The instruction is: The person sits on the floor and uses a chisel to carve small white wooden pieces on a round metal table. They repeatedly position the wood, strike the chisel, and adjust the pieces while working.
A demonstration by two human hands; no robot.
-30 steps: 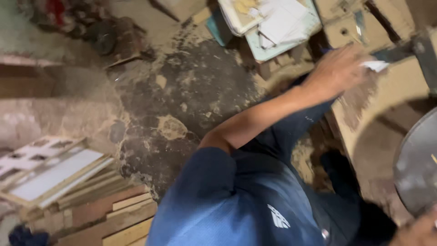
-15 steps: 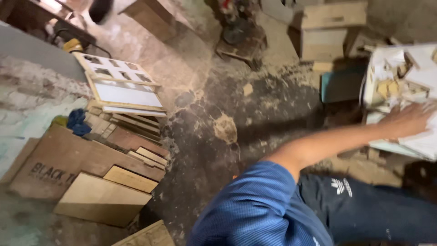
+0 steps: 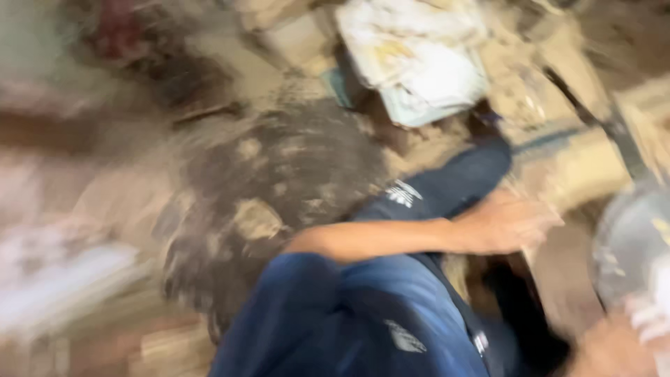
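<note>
1. Left hand (image 3: 506, 223), fingers loosely together, rests by the dark-trousered knee (image 3: 447, 185); grip unclear through blur.
2. Right hand (image 3: 614, 349), cut off at the frame's corner, touches a grey round object (image 3: 628, 244); its grip unreadable.

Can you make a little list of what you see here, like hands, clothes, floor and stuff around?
Picture: very blurred
Left hand: stretched out over dusty wood, grip unclear
Right hand: at the bottom corner, near a round grey disc
Clothes: blue sleeve, dark blue trousers
Floor: dark, dirty, patchy
Around: pile of white papers
</note>
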